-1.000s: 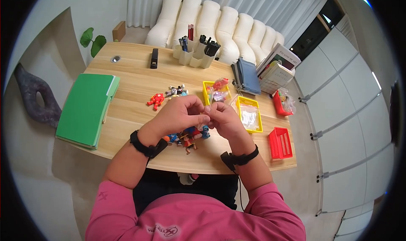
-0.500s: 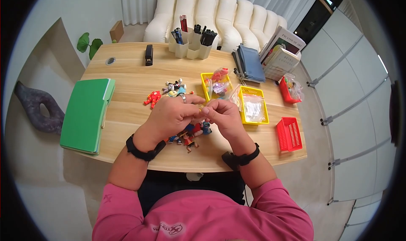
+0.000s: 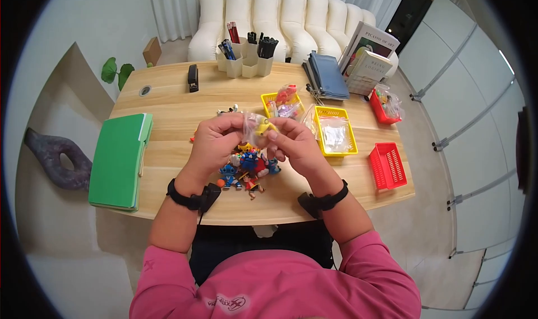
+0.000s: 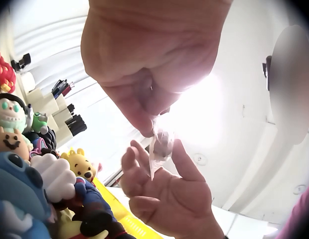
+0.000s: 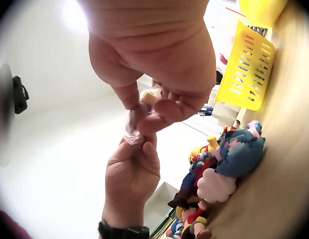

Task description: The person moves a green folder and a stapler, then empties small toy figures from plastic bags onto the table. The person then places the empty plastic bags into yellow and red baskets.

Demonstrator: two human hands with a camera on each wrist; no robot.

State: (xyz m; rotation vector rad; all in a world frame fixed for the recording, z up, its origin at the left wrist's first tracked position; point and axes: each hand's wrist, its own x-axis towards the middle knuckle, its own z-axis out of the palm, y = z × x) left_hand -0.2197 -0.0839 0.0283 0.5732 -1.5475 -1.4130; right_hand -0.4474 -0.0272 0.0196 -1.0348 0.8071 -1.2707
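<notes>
Over the near middle of the desk, a small clear plastic bag (image 3: pixel 251 129) with a yellow toy figure (image 3: pixel 263 127) in it is stretched between both hands. Thumb and fingers of my left hand (image 3: pixel 218 142) pinch the bag's left edge. From the other side, my right hand (image 3: pixel 298 146) pinches the bag by the yellow figure, its fingers curled in the right wrist view. Below the hands lies a pile of small toy figures (image 3: pixel 249 163), among them a yellow bear (image 4: pixel 80 164) and blue figures (image 5: pixel 240 152). Part of the pile is hidden behind the hands.
Two yellow baskets stand right of the hands, one (image 3: pixel 267 103) with bagged items, the other (image 3: pixel 353 142) with clear bags. Farther right are a red basket (image 3: pixel 386 165) and another red one (image 3: pixel 386 113) with bagged toys. A green folder (image 3: pixel 119 159) lies left; pen holders (image 3: pixel 249 68) stand behind.
My hands have drawn apart from fingertips close together, and the bag with the yellow figure now shows spread between them. The head view has shifted slightly.
</notes>
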